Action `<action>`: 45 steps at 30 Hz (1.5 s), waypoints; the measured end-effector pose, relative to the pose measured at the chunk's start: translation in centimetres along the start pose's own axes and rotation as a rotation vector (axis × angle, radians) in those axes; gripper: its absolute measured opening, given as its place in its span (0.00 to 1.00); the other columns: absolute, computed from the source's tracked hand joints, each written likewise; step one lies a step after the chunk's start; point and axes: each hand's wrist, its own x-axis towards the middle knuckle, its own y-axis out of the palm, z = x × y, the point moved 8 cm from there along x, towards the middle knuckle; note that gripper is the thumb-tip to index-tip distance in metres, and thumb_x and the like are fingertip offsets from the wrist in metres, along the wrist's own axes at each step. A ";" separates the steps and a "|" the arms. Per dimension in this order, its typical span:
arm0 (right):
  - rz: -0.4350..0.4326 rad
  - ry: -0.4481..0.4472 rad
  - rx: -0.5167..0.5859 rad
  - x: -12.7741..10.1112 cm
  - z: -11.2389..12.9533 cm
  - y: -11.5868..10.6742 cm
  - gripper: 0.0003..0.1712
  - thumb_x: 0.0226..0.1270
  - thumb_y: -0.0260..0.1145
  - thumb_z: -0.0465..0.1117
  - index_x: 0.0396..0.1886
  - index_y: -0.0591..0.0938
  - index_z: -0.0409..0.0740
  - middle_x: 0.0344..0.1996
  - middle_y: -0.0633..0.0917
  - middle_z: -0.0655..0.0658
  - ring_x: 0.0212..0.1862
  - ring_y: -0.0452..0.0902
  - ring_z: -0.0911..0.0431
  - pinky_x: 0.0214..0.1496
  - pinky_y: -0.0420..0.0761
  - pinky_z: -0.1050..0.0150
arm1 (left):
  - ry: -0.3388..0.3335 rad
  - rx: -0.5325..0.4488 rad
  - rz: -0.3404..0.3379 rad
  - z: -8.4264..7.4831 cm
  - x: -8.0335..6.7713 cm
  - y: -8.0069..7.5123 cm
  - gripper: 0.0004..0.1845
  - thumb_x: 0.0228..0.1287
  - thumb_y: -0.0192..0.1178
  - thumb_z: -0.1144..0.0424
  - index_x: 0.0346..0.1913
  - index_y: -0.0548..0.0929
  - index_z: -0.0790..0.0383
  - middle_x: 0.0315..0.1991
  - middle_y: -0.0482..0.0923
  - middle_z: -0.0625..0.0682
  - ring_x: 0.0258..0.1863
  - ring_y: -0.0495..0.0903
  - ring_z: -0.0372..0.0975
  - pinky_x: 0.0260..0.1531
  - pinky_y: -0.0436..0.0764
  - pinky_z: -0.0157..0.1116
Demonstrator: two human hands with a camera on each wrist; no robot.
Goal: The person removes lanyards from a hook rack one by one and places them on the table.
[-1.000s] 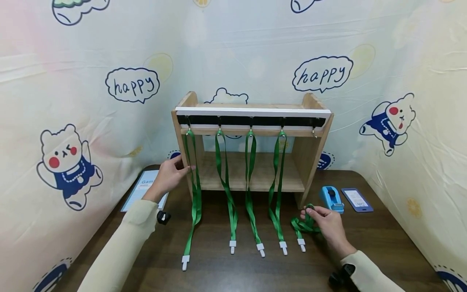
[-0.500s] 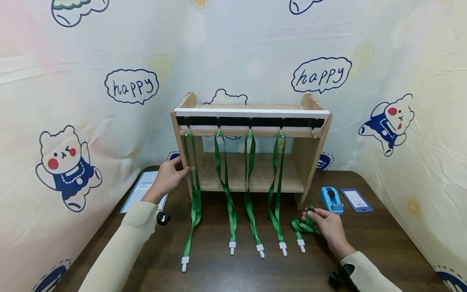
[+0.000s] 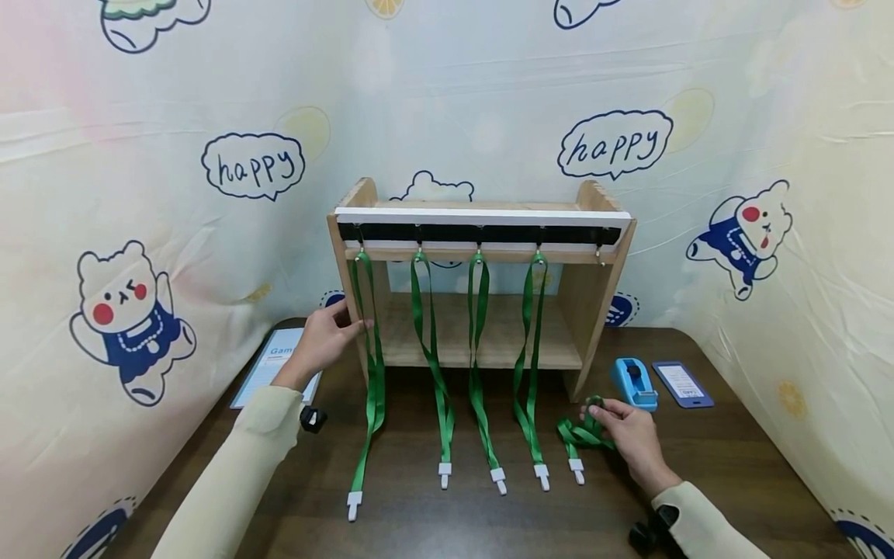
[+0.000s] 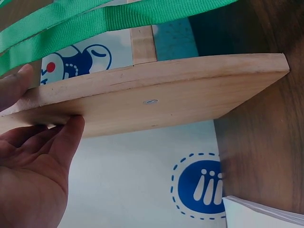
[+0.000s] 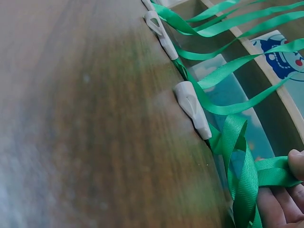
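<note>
My left hand point(image 3: 321, 345) grips the left side panel of a small wooden shelf point(image 3: 590, 303). In the left wrist view the thumb lies at the front edge of the panel point(image 4: 156, 102) and the fingers press its outer face. Low at the right front, my right hand point(image 3: 632, 439) pinches a looped green lanyard point(image 3: 587, 437) between thumb and fingers. The gathered band point(image 5: 244, 185) hangs in folds in the right wrist view, its white clip point(image 5: 192, 107) lying by the tabletop. Several other green lanyards point(image 3: 377, 388) hang from the shelf's front, white clips downward.
A metal hook point(image 3: 600, 253) sits at the right end of the black strip point(image 3: 447, 231). Right of the shelf lie a blue tape dispenser point(image 3: 635, 383) and a blue phone-shaped card point(image 3: 684, 383). A white-and-blue booklet point(image 3: 268, 361) lies behind my left forearm. A printed curtain surrounds the brown table point(image 3: 447, 528).
</note>
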 end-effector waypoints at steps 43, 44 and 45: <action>-0.059 -0.304 0.229 0.1 7.2 -4.6 0.20 0.72 0.67 0.42 0.60 0.81 0.40 0.42 0.90 0.64 0.43 0.86 0.72 0.47 0.83 0.78 | -0.061 -0.014 -0.007 0.5 0.3 0.0 0.28 0.69 0.64 0.45 0.65 0.77 0.56 0.57 0.83 0.59 0.55 0.82 0.51 0.55 0.83 0.53; -0.058 -0.333 0.239 0.0 7.8 -4.7 0.20 0.72 0.67 0.42 0.59 0.81 0.40 0.42 0.90 0.63 0.43 0.86 0.72 0.47 0.83 0.78 | -0.064 -0.019 -0.008 0.5 0.3 0.0 0.28 0.69 0.64 0.46 0.65 0.77 0.56 0.58 0.82 0.59 0.55 0.82 0.51 0.56 0.83 0.54; -0.056 -0.360 0.252 -0.1 8.4 -4.9 0.19 0.72 0.67 0.42 0.59 0.81 0.40 0.43 0.90 0.62 0.43 0.86 0.71 0.47 0.82 0.78 | -0.065 -0.025 -0.010 0.5 0.3 0.0 0.28 0.69 0.64 0.46 0.66 0.76 0.56 0.58 0.82 0.59 0.56 0.81 0.51 0.56 0.82 0.54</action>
